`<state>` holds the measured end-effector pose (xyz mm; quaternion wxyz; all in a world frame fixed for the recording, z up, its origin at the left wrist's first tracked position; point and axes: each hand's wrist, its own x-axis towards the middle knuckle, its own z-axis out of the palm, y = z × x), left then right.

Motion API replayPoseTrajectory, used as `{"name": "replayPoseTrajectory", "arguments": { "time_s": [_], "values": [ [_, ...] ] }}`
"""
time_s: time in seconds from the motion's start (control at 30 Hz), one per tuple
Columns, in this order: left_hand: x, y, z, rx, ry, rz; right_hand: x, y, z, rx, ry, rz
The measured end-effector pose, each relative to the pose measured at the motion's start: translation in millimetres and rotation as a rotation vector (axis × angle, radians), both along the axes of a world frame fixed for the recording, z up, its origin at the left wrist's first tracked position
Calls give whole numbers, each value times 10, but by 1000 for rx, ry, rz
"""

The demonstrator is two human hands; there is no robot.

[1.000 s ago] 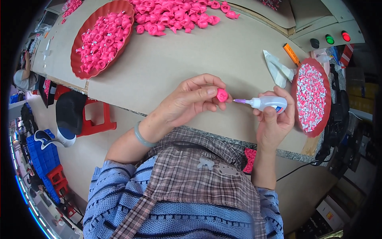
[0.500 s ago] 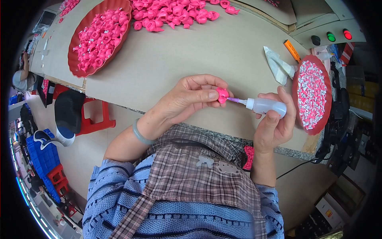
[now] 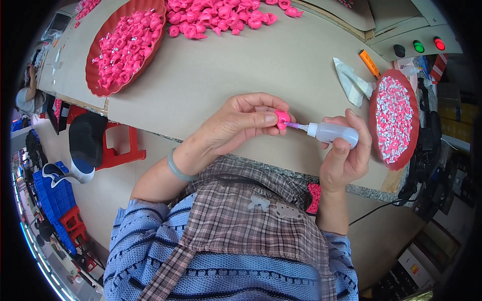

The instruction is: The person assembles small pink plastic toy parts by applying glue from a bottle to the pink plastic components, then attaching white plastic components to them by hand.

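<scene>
Between the thumb and fingers of my left hand [image 3: 251, 118] is a small pink plastic piece [image 3: 283, 119], held above the table's near side. My right hand [image 3: 346, 155] is wrapped round a translucent white squeeze bottle [image 3: 335, 134], lying nearly level in the grip. Its thin purple nozzle tip [image 3: 293, 125] points left and meets the pink piece's right side. Whether the tip enters the piece is too small to tell.
A red scalloped tray [image 3: 93, 84] of pink pieces stands at the far left, beside a loose pile of pink pieces [image 3: 216, 17]. On the right are another red tray [image 3: 415, 135] with small pink-and-white parts, a crumpled white tissue [image 3: 351, 85] and an orange marker [image 3: 369, 63].
The bottle has shifted slightly left with my right hand. The pink piece has turned a little in my left fingers and moved slightly right, with the nozzle tip now against it.
</scene>
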<state>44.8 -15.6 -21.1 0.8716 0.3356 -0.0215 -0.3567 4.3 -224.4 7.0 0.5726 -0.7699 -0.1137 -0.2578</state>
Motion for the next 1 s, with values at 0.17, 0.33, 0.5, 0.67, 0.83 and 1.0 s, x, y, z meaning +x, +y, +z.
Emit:
{"name": "replayPoseTrajectory", "arguments": {
  "time_s": [0.17,0.33,0.5,0.67,0.83,1.0],
  "values": [
    [9,-14,10,-16,11,4,-12,-14,-3,-5,24,5],
    [10,-9,0,12,-3,1,-9,-27,-28,-51,-11,-3],
    [21,-4,-3,-9,-4,0,-9,-37,-28,-115,-122,-15],
    [19,1,-7,-26,2,7,-21,-66,13,-250,-137,-12],
    [15,0,-12,-29,3,11,-22,-72,-7,-253,-150,-25],
    [38,-14,-17,-26,11,4,1,-95,-35,-211,-128,-9]
  ]
}}
